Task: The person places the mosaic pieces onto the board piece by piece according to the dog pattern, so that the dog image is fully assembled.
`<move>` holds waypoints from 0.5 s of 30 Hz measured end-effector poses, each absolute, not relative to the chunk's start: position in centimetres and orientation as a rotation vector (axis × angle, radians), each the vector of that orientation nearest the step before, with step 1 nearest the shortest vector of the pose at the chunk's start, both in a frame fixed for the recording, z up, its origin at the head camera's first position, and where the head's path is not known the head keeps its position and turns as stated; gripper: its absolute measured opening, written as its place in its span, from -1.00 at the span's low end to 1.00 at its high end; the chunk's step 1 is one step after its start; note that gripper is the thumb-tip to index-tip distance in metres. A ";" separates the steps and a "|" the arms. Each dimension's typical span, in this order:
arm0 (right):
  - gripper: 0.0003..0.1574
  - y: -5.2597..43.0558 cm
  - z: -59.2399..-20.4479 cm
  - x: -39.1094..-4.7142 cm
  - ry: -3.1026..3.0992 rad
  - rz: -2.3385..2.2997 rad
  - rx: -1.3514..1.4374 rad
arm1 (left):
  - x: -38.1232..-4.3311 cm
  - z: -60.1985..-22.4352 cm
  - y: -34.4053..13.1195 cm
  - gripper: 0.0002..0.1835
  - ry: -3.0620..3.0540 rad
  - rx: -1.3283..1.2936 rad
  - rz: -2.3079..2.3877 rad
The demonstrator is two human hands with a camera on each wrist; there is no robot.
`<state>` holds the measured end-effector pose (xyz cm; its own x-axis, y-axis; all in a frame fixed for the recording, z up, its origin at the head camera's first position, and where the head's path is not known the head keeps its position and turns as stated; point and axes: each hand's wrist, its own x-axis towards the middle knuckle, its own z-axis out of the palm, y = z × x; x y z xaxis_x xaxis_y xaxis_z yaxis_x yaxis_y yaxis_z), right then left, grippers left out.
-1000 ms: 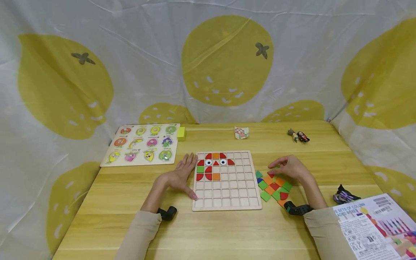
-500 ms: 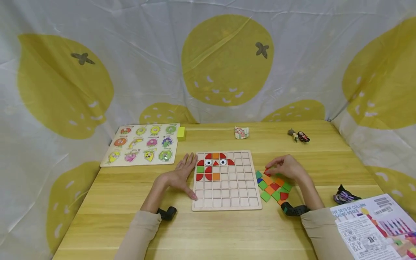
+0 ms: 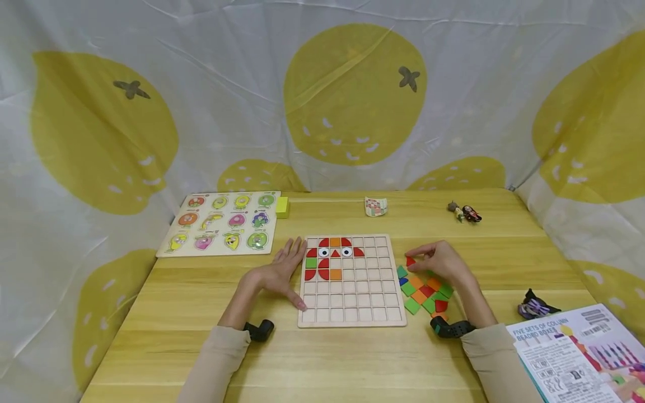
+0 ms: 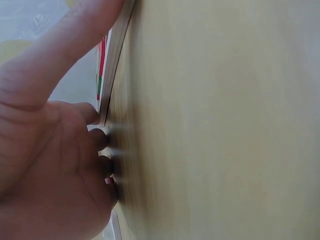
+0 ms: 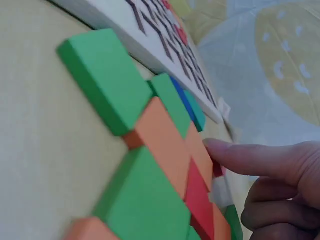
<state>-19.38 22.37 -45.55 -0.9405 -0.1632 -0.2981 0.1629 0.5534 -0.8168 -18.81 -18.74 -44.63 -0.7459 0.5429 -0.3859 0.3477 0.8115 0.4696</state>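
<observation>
My left hand (image 3: 276,275) lies spread along the left edge of a wooden grid board (image 3: 370,291), thumb near its lower part. In the left wrist view the thumb (image 4: 55,52) reaches to the board's side. Red, orange, green and eye tiles fill cells in the board's upper left. My right hand (image 3: 443,262) pinches a red tile (image 3: 410,261) between thumb and fingers, just right of the board. Below it lies a pile of loose tiles (image 3: 419,296), green, orange, red and blue. In the right wrist view the red tile (image 5: 218,169) is mostly hidden behind the thumb.
A fruit puzzle board (image 3: 216,224) and a yellow block (image 3: 282,207) lie at the back left. Behind the grid board is a small patterned paper (image 3: 375,207). Two figurines (image 3: 464,212) stand back right; a dark bundle (image 3: 536,305) and a printed box (image 3: 579,347) are front right.
My right hand has moved a little left with the red tile, from over the pile to its upper left edge. The left hand stays in place.
</observation>
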 end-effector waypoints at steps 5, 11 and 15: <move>-0.58 21.9 -45.6 -19.3 2.475 -1.320 -0.009 | -19.0 -44.6 -18.8 0.61 2.484 0.654 0.497; -0.58 21.6 -45.7 -19.5 2.555 -1.285 -0.013 | -19.0 -44.6 -18.9 0.62 2.485 0.655 0.505; -0.60 21.7 -45.9 -19.4 2.611 -1.238 -0.009 | -19.0 -44.8 -18.8 0.62 2.479 0.651 0.493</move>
